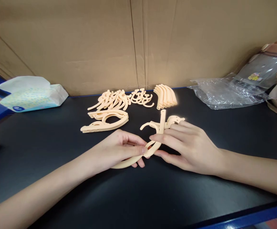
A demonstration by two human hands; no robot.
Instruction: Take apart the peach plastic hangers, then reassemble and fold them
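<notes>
Low over the black table, both hands grip one cream plastic folding hanger [155, 148] made of curved arms with a hook. My left hand [126, 148] pinches it at the joint between thumb and fingers, with one curved arm running out below the palm. On the other side my right hand [186, 144] has its fingers closed around the upright arm [162, 121]. A curved hook [149, 124] sticks out leftward above the joint. Just beyond my right fingertips lie more cream pieces [175, 119], partly hidden by that hand.
Behind the hands lie a stack of folded hangers [105, 127], a pile of loose arms [112, 100], a heap of small hooks [141, 97] and a neat row of arms [165, 97]. A tissue pack [35, 97] stands left; a clear plastic bag [229, 93] and bottle [259, 70] are right.
</notes>
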